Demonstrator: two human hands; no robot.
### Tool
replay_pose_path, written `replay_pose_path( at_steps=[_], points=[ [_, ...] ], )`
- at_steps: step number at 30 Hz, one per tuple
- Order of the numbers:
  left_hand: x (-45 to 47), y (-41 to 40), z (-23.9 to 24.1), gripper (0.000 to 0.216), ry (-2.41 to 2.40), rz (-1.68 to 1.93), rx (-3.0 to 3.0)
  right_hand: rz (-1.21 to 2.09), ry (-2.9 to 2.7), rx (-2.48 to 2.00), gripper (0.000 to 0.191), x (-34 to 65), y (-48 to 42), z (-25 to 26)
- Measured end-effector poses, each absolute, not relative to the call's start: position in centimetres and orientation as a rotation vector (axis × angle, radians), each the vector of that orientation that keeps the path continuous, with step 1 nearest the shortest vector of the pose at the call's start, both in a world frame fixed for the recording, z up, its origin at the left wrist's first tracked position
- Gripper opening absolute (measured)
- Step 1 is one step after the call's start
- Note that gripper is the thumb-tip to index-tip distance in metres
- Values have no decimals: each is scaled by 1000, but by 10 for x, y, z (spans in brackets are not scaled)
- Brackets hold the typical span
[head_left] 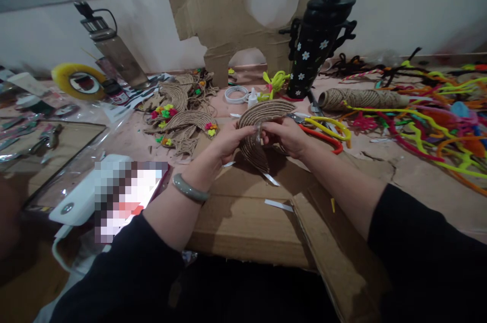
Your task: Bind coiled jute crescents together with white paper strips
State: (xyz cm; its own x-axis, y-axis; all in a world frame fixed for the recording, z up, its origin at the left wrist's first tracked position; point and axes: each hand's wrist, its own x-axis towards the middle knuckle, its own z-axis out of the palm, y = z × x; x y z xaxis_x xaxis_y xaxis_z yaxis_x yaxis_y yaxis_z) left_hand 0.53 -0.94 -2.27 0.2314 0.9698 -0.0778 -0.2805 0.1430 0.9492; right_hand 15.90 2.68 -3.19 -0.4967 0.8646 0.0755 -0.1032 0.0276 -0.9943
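Between my hands is a crescent-shaped piece of coiled jute rope [254, 154], held up over the cardboard. My left hand [230, 139] is closed on its left side, thumb along the front. Beside it my right hand [285, 135] pinches the piece near its middle, fingertips curled. A shiny, clear strip seems to lie under the fingers, too small to make out well. Scissors [327, 130] with yellow and orange handles lie just right of my right hand. Behind the piece stand a small white glue bottle [252, 98] and a white tape roll [236, 94].
Finished rope crescents with coloured flowers [182, 115] lie at left. A phone [131, 201] and white power bank [89, 188] are near my left arm. A black tumbler [317, 49], a twine roll [361, 98] and tangled pipe cleaners [429, 140] sit right. Cardboard [251, 229] lies in front.
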Motion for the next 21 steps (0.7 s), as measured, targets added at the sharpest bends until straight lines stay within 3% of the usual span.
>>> replay_pose_path(
  at_steps=[21],
  points=[
    [7, -5, -20, 5, 1024, 1209, 814, 1628, -1382, -993, 22, 155, 25, -30]
  ],
)
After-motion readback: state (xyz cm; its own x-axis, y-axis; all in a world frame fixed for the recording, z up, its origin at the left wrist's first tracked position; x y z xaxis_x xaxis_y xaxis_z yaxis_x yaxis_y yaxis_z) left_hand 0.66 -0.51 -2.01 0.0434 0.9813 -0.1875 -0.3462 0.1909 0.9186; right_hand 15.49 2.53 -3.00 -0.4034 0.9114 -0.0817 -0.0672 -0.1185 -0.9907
